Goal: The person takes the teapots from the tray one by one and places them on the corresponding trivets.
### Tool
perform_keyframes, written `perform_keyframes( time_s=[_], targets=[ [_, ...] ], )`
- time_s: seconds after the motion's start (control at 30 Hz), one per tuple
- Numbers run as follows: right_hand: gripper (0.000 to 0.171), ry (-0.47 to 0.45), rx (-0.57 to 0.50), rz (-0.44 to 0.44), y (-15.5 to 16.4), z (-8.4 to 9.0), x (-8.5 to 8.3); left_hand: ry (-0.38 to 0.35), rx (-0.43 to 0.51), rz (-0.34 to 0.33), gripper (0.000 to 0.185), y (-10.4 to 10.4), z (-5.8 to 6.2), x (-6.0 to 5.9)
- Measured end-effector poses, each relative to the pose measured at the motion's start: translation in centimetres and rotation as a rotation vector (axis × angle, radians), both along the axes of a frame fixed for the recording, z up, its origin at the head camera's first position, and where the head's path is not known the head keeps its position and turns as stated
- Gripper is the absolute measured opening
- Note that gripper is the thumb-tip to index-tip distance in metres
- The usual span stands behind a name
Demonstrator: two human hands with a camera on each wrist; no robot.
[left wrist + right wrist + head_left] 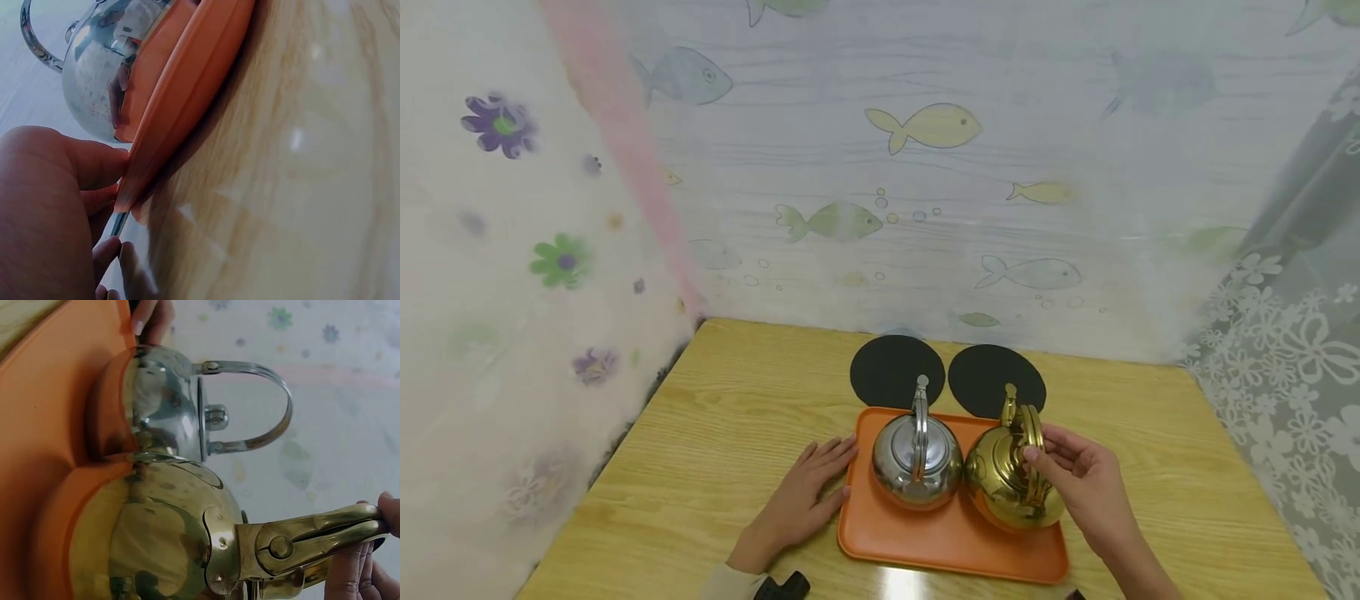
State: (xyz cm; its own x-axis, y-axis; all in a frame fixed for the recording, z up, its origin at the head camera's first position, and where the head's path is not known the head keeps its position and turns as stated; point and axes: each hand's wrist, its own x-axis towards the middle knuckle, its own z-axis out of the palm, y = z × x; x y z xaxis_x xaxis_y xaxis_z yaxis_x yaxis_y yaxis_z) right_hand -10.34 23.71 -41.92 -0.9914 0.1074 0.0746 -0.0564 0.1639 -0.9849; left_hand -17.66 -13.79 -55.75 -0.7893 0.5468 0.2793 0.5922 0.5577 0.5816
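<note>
Head view shows a gold kettle (pixel 992 487) over the right side of an orange tray (pixel 895 537). The right hand (pixel 1093 483) grips its handle (pixel 1037 442), with the thumb on one side and the fingers curled on the other. The round part of the kettle is just below and beside these fingers. I cannot tell if its bottom sits flat. Just beside it, a silver kettle (pixel 891 467) stands on the tray. The left hand (pixel 801 496) has its fingers stretched out, with the tips touching the tray's left edge.

The tray lies on a yellow wood table (pixel 722 408). Behind it are two black round mats (pixel 895 367). Fish pictures cover the back curtain (pixel 820 158), flowers dot the left curtain (pixel 490 325), and white lacy cloth (pixel 1311 433) hangs on the right.
</note>
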Motion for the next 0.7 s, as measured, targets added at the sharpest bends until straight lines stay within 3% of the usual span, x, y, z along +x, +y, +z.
perform_keyframes(
  time_s=[0.37, 0.7],
  targets=[
    [0.045, 0.009, 0.020, -0.002, 0.06, 0.37, -0.08, 0.034, -0.002, 0.000, 0.054, 0.10, 0.24, 0.12],
    [0.046, 0.016, 0.053, -0.015, 0.35, 0.23, -0.25, -0.011, -0.007, 0.002, 0.057, -0.01, 0.11, 0.04]
  ],
)
